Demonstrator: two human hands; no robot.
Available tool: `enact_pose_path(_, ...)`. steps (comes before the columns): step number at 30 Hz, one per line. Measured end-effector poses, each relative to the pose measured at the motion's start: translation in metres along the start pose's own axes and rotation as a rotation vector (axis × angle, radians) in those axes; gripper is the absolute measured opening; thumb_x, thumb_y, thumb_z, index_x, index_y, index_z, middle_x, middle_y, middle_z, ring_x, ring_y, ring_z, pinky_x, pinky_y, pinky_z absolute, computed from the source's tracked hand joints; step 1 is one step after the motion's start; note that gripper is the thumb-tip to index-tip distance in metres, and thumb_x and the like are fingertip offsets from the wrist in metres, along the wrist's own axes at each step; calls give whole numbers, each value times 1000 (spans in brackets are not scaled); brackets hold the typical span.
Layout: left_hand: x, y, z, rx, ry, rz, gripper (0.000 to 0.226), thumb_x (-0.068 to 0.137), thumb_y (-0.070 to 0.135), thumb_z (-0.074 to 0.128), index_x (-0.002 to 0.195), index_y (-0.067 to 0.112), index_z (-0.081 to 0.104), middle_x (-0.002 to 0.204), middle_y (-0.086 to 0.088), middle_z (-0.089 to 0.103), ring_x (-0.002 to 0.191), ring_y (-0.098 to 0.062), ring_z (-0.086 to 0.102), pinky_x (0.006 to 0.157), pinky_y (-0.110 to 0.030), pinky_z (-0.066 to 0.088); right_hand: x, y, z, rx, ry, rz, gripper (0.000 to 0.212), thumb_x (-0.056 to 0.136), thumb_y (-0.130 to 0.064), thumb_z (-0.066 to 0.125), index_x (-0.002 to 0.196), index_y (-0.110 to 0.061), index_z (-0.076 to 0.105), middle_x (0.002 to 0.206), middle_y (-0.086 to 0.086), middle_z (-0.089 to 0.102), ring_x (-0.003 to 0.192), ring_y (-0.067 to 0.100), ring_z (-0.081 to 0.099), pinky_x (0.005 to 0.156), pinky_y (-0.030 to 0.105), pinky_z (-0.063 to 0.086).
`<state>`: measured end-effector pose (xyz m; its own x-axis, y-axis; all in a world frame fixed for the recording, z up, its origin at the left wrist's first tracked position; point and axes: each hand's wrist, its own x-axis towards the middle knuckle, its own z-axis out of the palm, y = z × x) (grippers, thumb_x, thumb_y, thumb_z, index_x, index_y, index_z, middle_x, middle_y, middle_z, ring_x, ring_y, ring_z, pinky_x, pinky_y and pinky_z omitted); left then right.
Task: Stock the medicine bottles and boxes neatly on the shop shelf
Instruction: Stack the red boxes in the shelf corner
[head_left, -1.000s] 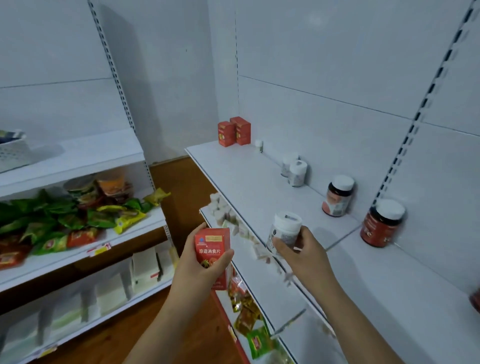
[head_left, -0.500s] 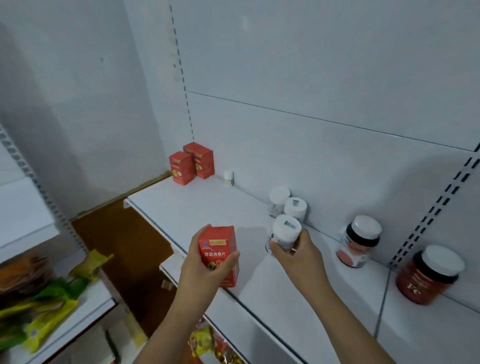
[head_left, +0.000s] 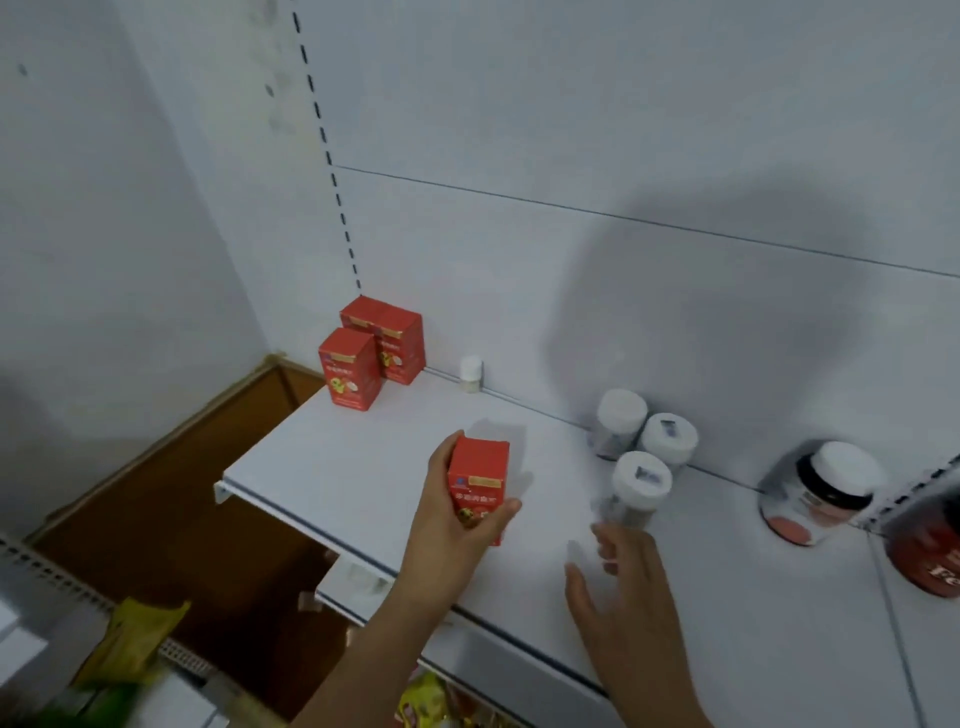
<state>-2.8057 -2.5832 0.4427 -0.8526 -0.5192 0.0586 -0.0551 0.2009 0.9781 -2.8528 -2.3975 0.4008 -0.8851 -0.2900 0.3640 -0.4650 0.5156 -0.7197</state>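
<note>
A white shop shelf (head_left: 363, 467) runs from lower right up toward the back corner, seen from above over two bare arms. A moment ago both hands were carrying stock; now only one is.

At the far right, partly cut off, stands a dark red jar (head_left: 930, 551), and beside it a brown jar with a white lid (head_left: 821, 493), both against the back wall. Left of them is a cluster of three white-capped bottles: two at the back (head_left: 644, 431) and a third bottle (head_left: 636, 491) just in front of them. That front one was in the right hand half a second ago and now stands on the shelf on its own.

The right hand (head_left: 628, 597) has let go and hovers just below that bottle, fingers spread and relaxed, touching nothing; it is blurred.

The left hand (head_left: 452, 525) grips a red box (head_left: 478, 488) upright over the shelf's front half, thumb on one side and fingers curled round the other. Whether the box rests on the shelf cannot be told.

In the back corner stand two matching red boxes (head_left: 371, 358), touching, with a tiny white bottle (head_left: 471, 374) near them.

So one bottle is placed; the held box likely belongs with its twins in the corner.
</note>
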Motion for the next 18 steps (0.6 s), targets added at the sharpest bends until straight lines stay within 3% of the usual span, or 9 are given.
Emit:
enact_pose_path(3, 6, -8, -29, 34, -123, -6, 77, 85, 48, 67, 147, 43, 20, 137, 28, 42, 123, 10, 48, 94, -18, 50, 23, -27, 39, 98, -366, 10, 77, 81, -32, 78, 144, -33, 34, 137, -13, 43, 121, 1, 48, 102, 23, 43)
enact_pose_path(6, 10, -8, -65, 133, -198, 30, 54, 95, 54, 47, 143, 48, 23, 137, 46, 32, 133, 14, 32, 106, -11, 35, 52, -57, 68, 265, -508, 57, 73, 77, -37, 81, 138, -39, 40, 123, -19, 59, 109, -1, 60, 90, 18, 50)
enact_pose_path(8, 16, -14, -92, 203, -98, 26, 44, 97, 57, 37, 140, 50, 29, 139, 44, 32, 133, 15, 31, 108, -9, 28, 67, -66, 83, 269, -518, 74, 60, 74, -34, 85, 123, -36, 50, 110, -16, 67, 97, -3, 65, 77, 10, 50)
enact_pose_path(12, 44, -60, -146, 635, 291, -55, 56, 101, 55, 32, 146, 22, 40, 151, 6, 40, 140, -14, 36, 114, -33, 27, 90, -81, 115, 273, -477, 132, 52, 73, -31, 86, 113, -28, 54, 104, -13, 68, 84, -9, 62, 65, 3, 44)
enact_pose_path(15, 59, -81, -160, 916, 345, -40, 59, 94, 50, 33, 139, 16, 48, 147, -5, 47, 137, -23, 40, 112, -40, 34, 118, -102, 142, 319, -423, 155, 56, 75, -29, 85, 119, -25, 50, 105, -16, 64, 84, -8, 58, 62, 1, 40)
enact_pose_path(18, 63, -88, -157, 1043, 358, 10, 48, 95, 46, 37, 130, 18, 53, 142, -6, 50, 133, -24, 45, 107, -43, 42, 148, -127, 169, 352, -354, 105, 53, 78, -24, 83, 117, -28, 48, 101, -21, 60, 93, -3, 60, 71, 3, 43)
